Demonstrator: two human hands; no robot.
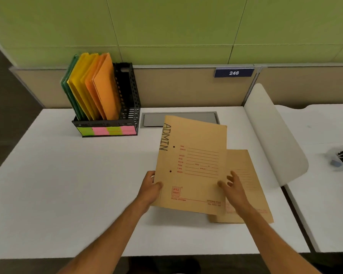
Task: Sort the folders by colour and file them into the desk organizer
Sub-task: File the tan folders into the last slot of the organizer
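At centre frame I had the left hand (152, 184) pinching the ADMIN folder (192, 165) by its left edge, thumb on the cover, lifting it tilted off the desk (67, 184). My right hand (233, 186) hovered by its right edge, fingers spread and loose, holding nothing I could see. A second brown folder (246, 175) lay flat beneath, lower right. In the upper left stood the organizer (127, 107), holding green, yellow and orange folders (105, 86).
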